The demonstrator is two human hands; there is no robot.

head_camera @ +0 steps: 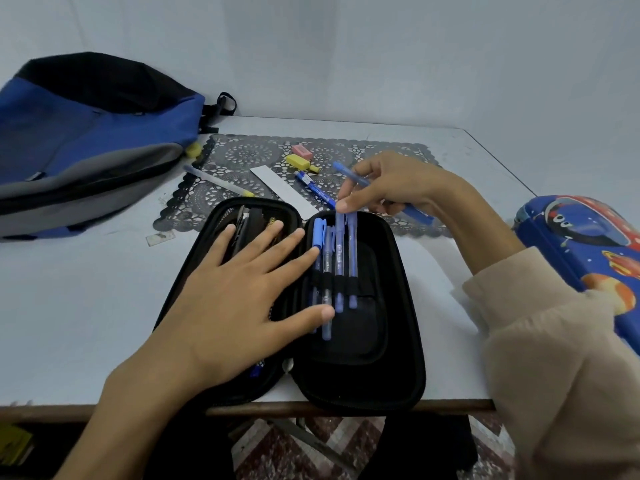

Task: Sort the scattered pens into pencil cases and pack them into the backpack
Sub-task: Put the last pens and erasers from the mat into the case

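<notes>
- Right hand (pixel 391 188): fingers curled round a blue pen (pixel 349 173), which is gripped mid-barrel. One extended fingertip (pixel 343 204) touches the far end of a pen already stowed.
- Blue pen, axis: lies slantwise through the grip, with the capped end beyond the fingers to the far left and the other end passing under the palm to the near right.
- Stowed pens (pixel 340 258): four in a row, directly on the person's side of the right fingertips. They are held in elastic loops (pixel 339 282) in the right half of the black pencil case (pixel 408 344), long axes running straight toward the person.
- Governing relation: the gripped pen sits crosswise to that row. By judgement it must be turned parallel to the row and fed in from the far end. Whether a free loop lies beside the fourth pen cannot be told.
- Left hand (pixel 239 299): flat, fingers straight and spread, holding nothing. It presses on the case's left half, on the other side of the row from the grip. Forefinger and thumb tips touch the nearest stowed pens.
- Nearer hand: the right is already at the loops and carries the pen.
- Unsorted: loose blue pen (pixel 313 185) just left of the grip, and grey pen (pixel 214 180) further left, both on the lace mat (pixel 242 154).
- Printed pencil case (pixel 588 251): right of the grip, past the forearm, closed.
- Backpack (pixel 86 140): far left of the grip, well apart.
</notes>
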